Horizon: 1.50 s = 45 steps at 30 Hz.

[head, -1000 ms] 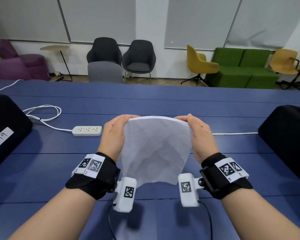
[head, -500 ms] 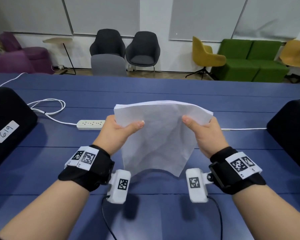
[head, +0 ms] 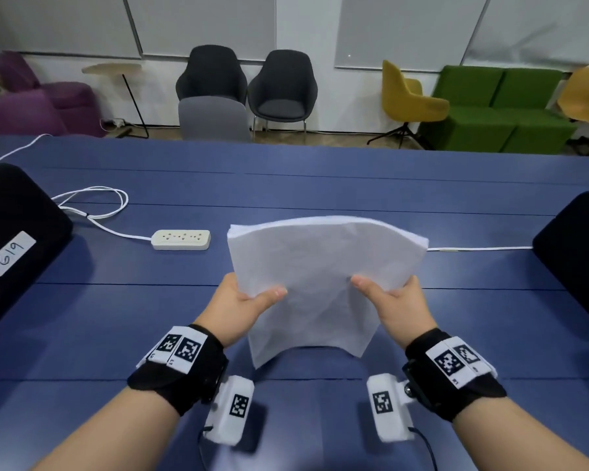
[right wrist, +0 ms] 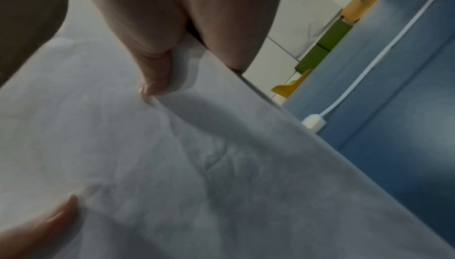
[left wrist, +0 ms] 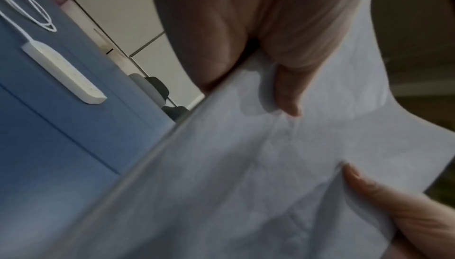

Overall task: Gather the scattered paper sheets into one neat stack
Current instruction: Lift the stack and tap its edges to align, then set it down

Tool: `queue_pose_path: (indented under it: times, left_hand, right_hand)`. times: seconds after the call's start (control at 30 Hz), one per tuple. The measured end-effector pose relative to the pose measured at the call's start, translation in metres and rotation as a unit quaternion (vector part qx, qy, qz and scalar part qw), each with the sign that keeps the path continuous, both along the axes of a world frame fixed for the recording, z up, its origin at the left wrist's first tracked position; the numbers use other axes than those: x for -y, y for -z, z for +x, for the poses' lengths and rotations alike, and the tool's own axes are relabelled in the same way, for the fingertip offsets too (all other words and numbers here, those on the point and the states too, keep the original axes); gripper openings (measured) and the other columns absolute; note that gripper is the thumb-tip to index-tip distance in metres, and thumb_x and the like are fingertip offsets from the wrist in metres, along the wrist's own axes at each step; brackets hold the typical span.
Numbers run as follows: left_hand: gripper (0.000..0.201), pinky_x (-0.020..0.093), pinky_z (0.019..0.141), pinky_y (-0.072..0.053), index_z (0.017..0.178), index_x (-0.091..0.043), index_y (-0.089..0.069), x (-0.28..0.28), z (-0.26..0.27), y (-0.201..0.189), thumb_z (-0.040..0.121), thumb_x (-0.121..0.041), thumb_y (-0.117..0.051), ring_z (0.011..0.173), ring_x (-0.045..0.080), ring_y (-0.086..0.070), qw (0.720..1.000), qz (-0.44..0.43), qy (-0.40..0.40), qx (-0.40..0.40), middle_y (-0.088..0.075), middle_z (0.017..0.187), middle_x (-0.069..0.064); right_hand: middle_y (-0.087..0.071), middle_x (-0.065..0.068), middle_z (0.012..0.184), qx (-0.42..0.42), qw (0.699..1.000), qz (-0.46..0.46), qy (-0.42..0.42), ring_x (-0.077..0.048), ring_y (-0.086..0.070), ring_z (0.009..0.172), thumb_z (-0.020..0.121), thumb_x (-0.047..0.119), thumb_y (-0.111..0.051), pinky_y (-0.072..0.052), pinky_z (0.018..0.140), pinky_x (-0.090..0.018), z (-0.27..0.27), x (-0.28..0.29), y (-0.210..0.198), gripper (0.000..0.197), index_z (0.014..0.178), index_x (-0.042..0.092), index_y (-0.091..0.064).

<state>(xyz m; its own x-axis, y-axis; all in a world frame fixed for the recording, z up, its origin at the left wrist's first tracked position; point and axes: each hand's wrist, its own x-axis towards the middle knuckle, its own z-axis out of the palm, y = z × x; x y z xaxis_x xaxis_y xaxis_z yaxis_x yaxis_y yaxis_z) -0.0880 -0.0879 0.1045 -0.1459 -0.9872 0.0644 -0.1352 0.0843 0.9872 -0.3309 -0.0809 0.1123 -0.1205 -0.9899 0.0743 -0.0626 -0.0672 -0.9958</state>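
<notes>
Gripping the paper stack [head: 323,277] by its side edges, left hand [head: 242,305] and right hand [head: 393,305] each pinch it, thumbs on the near face, the sheets bowed and held above the blue table [head: 82,334]. A second ago both hands held the top edge with the stack hanging; the grip is now at mid-height and the stack leans away, probably for squaring or laying flat. Beyond: power strip [head: 181,239], black cases at both sides, chairs farther back.
</notes>
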Motion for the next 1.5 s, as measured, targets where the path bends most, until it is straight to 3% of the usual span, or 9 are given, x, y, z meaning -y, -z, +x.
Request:
queue_pose_path:
  times: [0.63,0.7,0.8,0.87,0.93,1.03,1.13,1.3,1.5]
  left_hand:
    - [0.037,-0.001,0.076,-0.044,0.092,-0.044,-0.059,0.003,0.008,0.065,0.086,-0.008,-0.067,0.085,-0.024,-0.059,0.99,0.078,0.033,0.11,-0.064,0.082,-0.047]
    - [0.035,0.0,0.075,-0.044,0.088,-0.043,-0.059,0.001,0.007,0.076,0.086,-0.009,-0.066,0.081,-0.023,-0.06,0.987,0.094,0.029,0.126,-0.065,0.081,-0.044]
    - [0.032,0.005,0.078,-0.045,0.088,-0.042,-0.06,-0.002,0.008,0.09,0.086,-0.011,-0.066,0.081,-0.018,-0.062,0.981,0.121,0.041,0.146,-0.069,0.082,-0.036]
    - [0.034,0.003,0.079,-0.043,0.09,-0.044,-0.059,-0.002,0.011,0.094,0.086,-0.011,-0.067,0.082,-0.023,-0.06,0.977,0.14,0.056,0.152,-0.066,0.081,-0.043]
    - [0.027,0.013,0.085,-0.048,0.088,-0.041,-0.064,0.001,0.017,0.095,0.084,-0.014,-0.07,0.083,-0.015,-0.064,0.973,0.164,0.052,0.151,-0.071,0.081,-0.034]
    - [0.015,0.029,0.09,-0.053,0.088,-0.03,-0.069,0.006,0.024,0.092,0.084,-0.016,-0.069,0.089,0.005,-0.071,0.973,0.188,0.004,0.133,-0.075,0.087,-0.015]
    - [0.025,0.036,0.096,-0.05,0.111,-0.015,-0.067,0.013,0.026,0.091,0.087,-0.009,-0.064,0.102,0.022,-0.067,0.971,0.194,-0.075,0.114,-0.072,0.109,0.004]
    - [0.034,0.034,0.093,-0.047,0.119,-0.004,-0.061,0.023,0.029,0.106,0.085,-0.01,-0.061,0.11,0.032,-0.062,0.94,0.242,-0.129,0.204,-0.067,0.121,0.013]
    - [0.037,0.029,0.086,-0.041,0.123,-0.004,-0.056,0.028,0.028,0.122,0.087,-0.008,-0.055,0.114,0.033,-0.058,0.918,0.26,-0.102,0.282,-0.063,0.126,0.015]
  right_hand:
    - [-0.071,0.017,0.065,-0.024,0.991,0.125,0.033,0.012,-0.066,0.063,0.082,0.002,-0.069,-0.049,0.061,-0.006,0.008,-0.015,0.081,0.017,0.078,0.019,-0.067]
    - [-0.073,0.005,0.082,-0.059,0.984,0.167,0.031,0.006,-0.067,0.07,0.082,0.012,-0.07,-0.049,0.067,-0.007,0.006,-0.019,0.099,0.006,0.087,0.009,-0.069]
    - [-0.073,-0.009,0.1,-0.11,0.968,0.223,0.026,-0.02,-0.069,0.093,0.071,0.042,-0.073,-0.053,0.087,-0.03,0.002,-0.019,0.127,0.051,0.1,0.001,-0.067]
    - [-0.072,-0.009,0.099,-0.151,0.96,0.235,0.017,-0.023,-0.068,0.097,0.074,0.037,-0.073,-0.051,0.087,-0.033,0.003,-0.016,0.129,0.038,0.092,0.004,-0.067]
    - [-0.072,-0.005,0.099,-0.158,0.961,0.228,-0.001,-0.019,-0.066,0.096,0.084,0.019,-0.068,-0.048,0.087,-0.028,0.008,-0.011,0.115,0.005,0.088,0.019,-0.066]
    - [-0.07,0.001,0.105,-0.123,0.973,0.192,-0.031,-0.015,-0.065,0.099,0.089,0.011,-0.06,-0.048,0.092,-0.029,0.023,-0.002,0.102,0.018,0.103,0.022,-0.066]
    - [-0.064,0.001,0.11,-0.133,0.975,0.18,0.0,-0.016,-0.061,0.101,0.09,0.011,-0.058,-0.045,0.088,-0.027,0.043,0.008,0.104,0.031,0.121,0.011,-0.058]
    - [-0.06,0.002,0.101,-0.227,0.95,0.214,0.004,-0.022,-0.06,0.097,0.091,0.028,-0.058,-0.044,0.081,-0.029,0.063,0.02,0.117,0.029,0.112,0.011,-0.052]
    - [-0.06,-0.008,0.099,-0.369,0.874,0.314,-0.03,-0.028,-0.054,0.081,0.095,0.037,-0.042,-0.045,0.068,-0.035,0.076,0.026,0.136,0.035,0.114,0.009,-0.038]
